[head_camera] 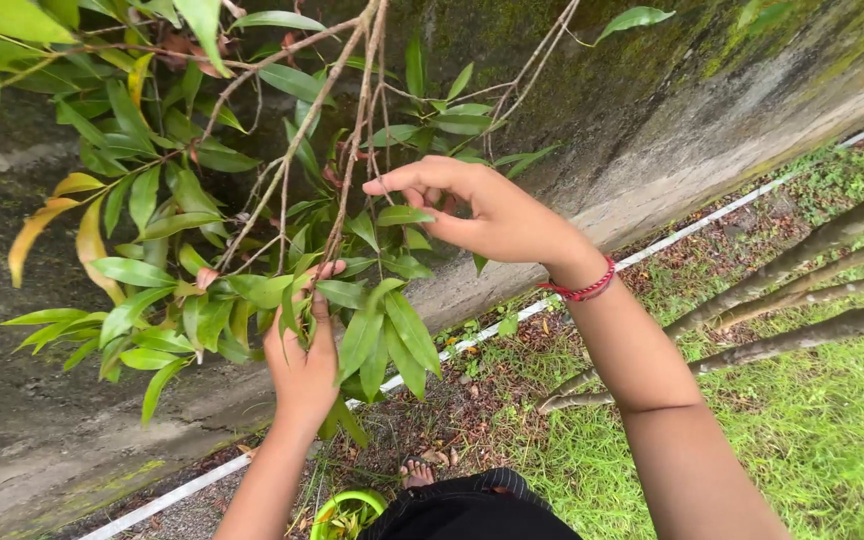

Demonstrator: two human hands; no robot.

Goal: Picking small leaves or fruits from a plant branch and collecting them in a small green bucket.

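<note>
A hanging branch (302, 130) with thin brown twigs and long green leaves droops in front of a mossy wall. My left hand (302, 360) reaches up into the lower leaf cluster (252, 295) and pinches a twig among the leaves. My right hand (482, 210), with a red thread bracelet (582, 290) on the wrist, is higher up, its thumb and fingers closing around a green leaf (404, 215) next to the twigs.
A grey, moss-stained concrete wall (652, 130) runs behind the branch. A white pipe (692, 225) lies along its base over soil and grass. Thin tree trunks (802, 300) lean at the right. Below are my foot in a sandal (417, 472) and a green container (347, 512).
</note>
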